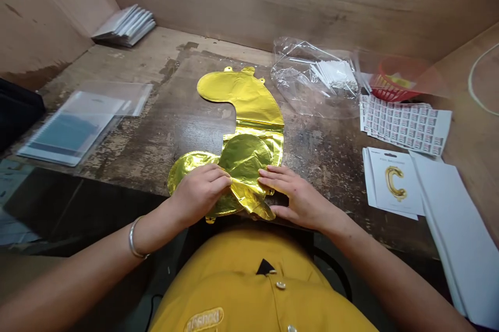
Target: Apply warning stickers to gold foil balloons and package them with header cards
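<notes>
Shiny gold foil balloons (257, 98) lie flat and overlapping on the dark worn table, near its front edge. The top piece curves round at the back, and a rounded flap is folded over lower down. My left hand (202, 189) pinches the foil at the middle of the lower part, its fingers closed on it. My right hand (290, 194) rests at the right side of the same foil, fingers spread, fingertips touching its crumpled edge. The foil under my left fingers is partly hidden.
Clear plastic sleeves (66, 127) lie left; a stack of packets (125, 25) stands back left. Back right are white sticks (335, 76) in clear plastic and a red basket (390, 85). Sticker sheets (407, 124), a card with a gold C (395, 181) and white card (456, 228) lie right.
</notes>
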`<state>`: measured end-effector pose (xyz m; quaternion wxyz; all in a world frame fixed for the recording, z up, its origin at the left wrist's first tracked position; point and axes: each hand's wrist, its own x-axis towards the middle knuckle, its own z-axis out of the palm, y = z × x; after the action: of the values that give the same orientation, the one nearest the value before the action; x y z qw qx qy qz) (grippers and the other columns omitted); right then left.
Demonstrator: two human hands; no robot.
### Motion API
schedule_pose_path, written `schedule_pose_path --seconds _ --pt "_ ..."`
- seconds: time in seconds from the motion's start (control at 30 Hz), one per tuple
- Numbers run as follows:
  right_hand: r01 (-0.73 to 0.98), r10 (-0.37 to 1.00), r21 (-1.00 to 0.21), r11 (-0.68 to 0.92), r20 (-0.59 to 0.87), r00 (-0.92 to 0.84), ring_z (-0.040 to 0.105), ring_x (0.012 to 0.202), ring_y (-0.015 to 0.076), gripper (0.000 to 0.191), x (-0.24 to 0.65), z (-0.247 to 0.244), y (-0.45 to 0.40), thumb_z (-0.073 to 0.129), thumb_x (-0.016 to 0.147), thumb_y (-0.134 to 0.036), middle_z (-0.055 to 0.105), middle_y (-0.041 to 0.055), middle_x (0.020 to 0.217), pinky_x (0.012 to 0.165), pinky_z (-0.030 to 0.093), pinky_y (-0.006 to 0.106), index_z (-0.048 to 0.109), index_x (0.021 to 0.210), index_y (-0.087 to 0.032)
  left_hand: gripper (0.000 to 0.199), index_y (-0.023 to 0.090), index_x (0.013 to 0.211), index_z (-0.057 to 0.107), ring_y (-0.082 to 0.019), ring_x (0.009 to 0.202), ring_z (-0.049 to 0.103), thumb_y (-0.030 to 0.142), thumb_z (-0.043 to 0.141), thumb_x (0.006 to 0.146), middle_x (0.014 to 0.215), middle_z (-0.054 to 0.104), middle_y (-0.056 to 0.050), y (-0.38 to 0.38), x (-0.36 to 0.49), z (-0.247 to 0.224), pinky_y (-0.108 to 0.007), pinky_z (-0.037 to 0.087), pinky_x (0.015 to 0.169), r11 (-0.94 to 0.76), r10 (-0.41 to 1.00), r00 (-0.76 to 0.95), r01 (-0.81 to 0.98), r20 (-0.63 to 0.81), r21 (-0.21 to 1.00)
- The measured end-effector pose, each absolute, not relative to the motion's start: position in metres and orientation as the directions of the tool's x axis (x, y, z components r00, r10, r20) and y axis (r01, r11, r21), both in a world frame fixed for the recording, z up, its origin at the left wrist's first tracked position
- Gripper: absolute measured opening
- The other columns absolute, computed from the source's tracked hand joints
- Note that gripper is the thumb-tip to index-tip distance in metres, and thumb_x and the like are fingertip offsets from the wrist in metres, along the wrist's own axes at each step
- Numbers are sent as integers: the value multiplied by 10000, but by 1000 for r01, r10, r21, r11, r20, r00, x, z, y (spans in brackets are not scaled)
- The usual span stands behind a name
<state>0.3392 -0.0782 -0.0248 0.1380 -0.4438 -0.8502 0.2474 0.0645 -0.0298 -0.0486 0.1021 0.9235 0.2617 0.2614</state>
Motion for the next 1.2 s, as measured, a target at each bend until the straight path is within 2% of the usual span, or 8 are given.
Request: schedule_pose_path --seconds 0.13,0.33,0.47,0.73,0.83,0.93,1.03,1.2 --pt "690 835 -535 488 56 -548 499 1263 262 587 333 -23 -73 752 699 -201 583 110 1350 1079 382 471 598 1264 -183 123 150 910 645 -206 853 638 172 526 937 885 701 -73 -35 61 -50 -335 532 760 -780 623 668 496 406 381" --pt "783 945 -530 325 158 -285 569 949 210 73 318 -31 -56 643 857 -246 690 64 997 851 458 367 698 866 -200 148 182 850 633 -197 749 613 257 530 925 793 676 -41 -32 67 -41 -333 492 686 -578 815 498 673 296 462" --pt "890 987 -428 157 100 -126 517 867 212 238 306 -30 -48 574 899 -276 644 64 856 771 435 338 603 679 -188 95 192 830 560 -197 673 604 266 550 888 716 642 -21 -26 74 -36 -320 466 607 -471 882 402 747 246 469" --pt "977 998 -206 55 2 -55 498 912 247 231 290 -24 -44 564 897 -322 614 82 898 753 397 364 598 709 -192 181 211 1035 630 -221 786 645 187 503 907 842 698 -40 -20 79 -32 -364 502 710 -529 846 507 754 166 390" --pt "985 997 -165 56 -37 -63 503 931 254 227 290 -22 -41 556 903 -331 615 86 906 757 404 365 613 734 -190 170 203 1006 668 -275 947 643 206 544 890 990 703 -98 -14 79 -24 -442 502 820 -583 813 557 770 170 261" --pt "988 995 -136 76 -55 -84 514 943 256 226 292 -20 -38 550 906 -331 622 87 907 767 416 364 631 749 -190 288 197 1142 639 -323 1304 464 151 536 877 1358 572 -130 -3 79 -23 -565 314 1079 -779 626 756 617 189 112" --pt "990 994 -111 88 -55 -94 534 920 263 214 292 -17 -39 555 900 -327 635 100 897 758 438 372 648 771 -183 446 189 1338 508 -245 1397 375 111 456 902 1471 479 -92 8 77 -30 -530 172 1169 -880 462 885 449 61 156" --pt "954 939 -31 297 189 -286 502 1178 295 337 278 -19 -52 506 909 -193 581 175 1308 973 424 431 599 1220 -102 443 191 1369 481 -204 1396 384 155 404 935 1482 466 -84 13 77 -37 -497 190 1171 -860 470 882 455 14 229"
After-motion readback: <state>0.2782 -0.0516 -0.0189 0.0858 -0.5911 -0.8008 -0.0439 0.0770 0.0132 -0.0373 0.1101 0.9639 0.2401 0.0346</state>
